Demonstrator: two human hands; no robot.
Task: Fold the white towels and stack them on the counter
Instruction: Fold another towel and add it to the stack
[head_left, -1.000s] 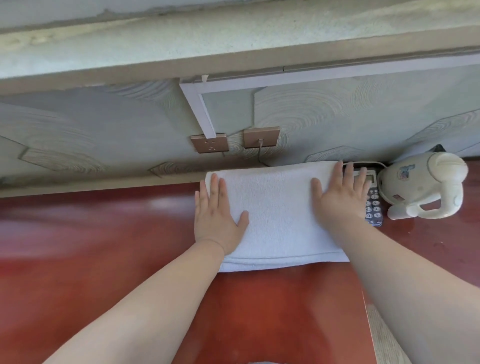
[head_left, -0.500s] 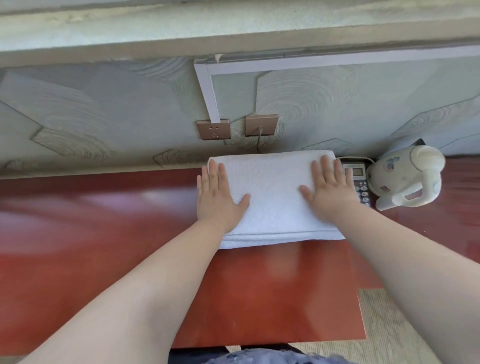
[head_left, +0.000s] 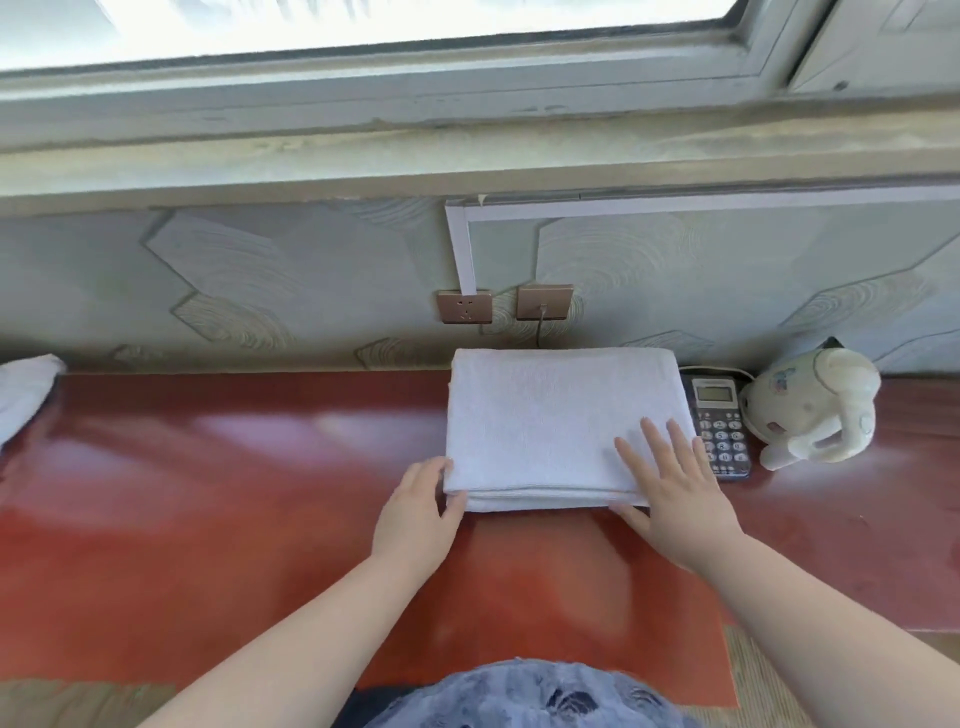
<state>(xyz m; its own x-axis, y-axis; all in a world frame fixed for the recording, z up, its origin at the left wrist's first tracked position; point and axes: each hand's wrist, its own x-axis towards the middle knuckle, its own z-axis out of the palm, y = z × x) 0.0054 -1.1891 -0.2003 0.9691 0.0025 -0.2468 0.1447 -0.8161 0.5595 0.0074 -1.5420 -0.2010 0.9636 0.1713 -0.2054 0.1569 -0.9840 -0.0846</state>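
Head camera view, looking down at a glossy red-brown counter (head_left: 218, 519) that runs along a pale green wall with a hexagon wood-ring pattern.

A folded white terry towel (head_left: 556, 415) lies flat on the counter with its far edge against the wall. Stacked layers show along its near edge.

The left hand (head_left: 421, 512) cups the towel's near left corner, with bent fingers against the left side and the thumb against the front edge. Whether it pinches the cloth or only touches it cannot be told.

The right hand (head_left: 670, 493) lies flat on top of the towel at its near right corner. Its fingers are spread wide and hold nothing, and its thumb reaches left along the front edge.

Just right of the towel sits a dark desk telephone with a keypad and small display (head_left: 719, 426). Beside that is a cream-coloured electric kettle (head_left: 810, 415), its handle toward the camera.

Two bronze wall sockets (head_left: 464, 306) sit on the wall above the towel, and a thin cable drops from the right one.

At the far left edge of the counter lies a second white towel (head_left: 21, 395), only partly in view and well apart from the folded one.

Grey-blue patterned clothing (head_left: 519, 696) fills the bottom centre, and a window frame spans the top
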